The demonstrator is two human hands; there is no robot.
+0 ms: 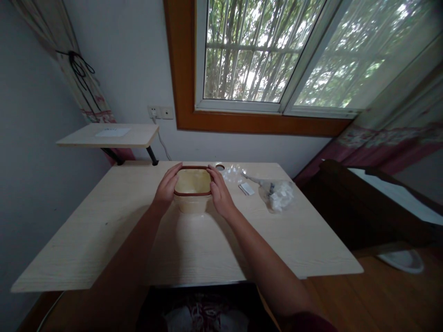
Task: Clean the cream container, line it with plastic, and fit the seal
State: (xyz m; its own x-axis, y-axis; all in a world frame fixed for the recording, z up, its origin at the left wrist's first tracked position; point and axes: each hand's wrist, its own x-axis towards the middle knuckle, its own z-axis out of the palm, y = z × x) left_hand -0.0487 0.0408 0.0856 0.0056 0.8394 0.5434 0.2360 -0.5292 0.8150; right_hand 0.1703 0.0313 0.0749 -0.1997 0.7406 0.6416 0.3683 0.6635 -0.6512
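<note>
A square cream plastic container with a dark red rim stands near the far middle of the pale wooden table. My left hand is pressed against its left side, fingers curled over the rim. My right hand grips its right side the same way. The container looks empty inside.
To the right of the container lie a small white card, a clear plastic bag holding white stuff and crumpled clear wrap. A small raised shelf juts out at the back left. A dark bed frame stands at the right, below the window.
</note>
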